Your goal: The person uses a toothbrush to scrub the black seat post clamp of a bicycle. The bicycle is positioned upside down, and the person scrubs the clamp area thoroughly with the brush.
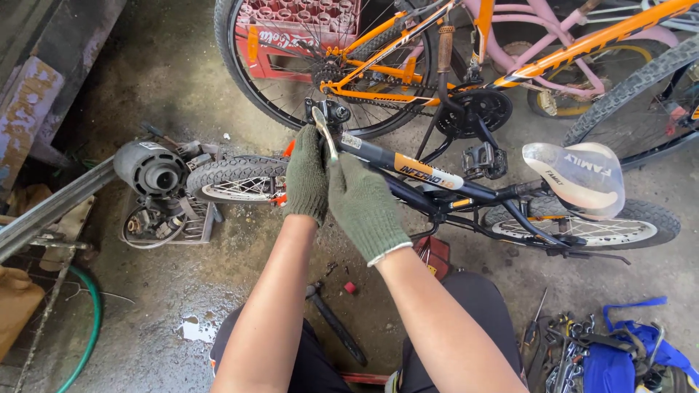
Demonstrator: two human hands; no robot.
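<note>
Here, mid-frame, both gloved hands, left point(306, 175) and right point(364, 207), squeeze one wrench point(325, 133) together for extra push. Its head sits on the small bike point(429, 178)'s nut.

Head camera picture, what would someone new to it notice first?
First, the two green-gloved hands at the centre: the left hand and right hand together hold a wrench at the head of a small black bike lying on the wet concrete floor. Next, its plastic-wrapped saddle at the right. Behind, an orange bike stands along the top.
</note>
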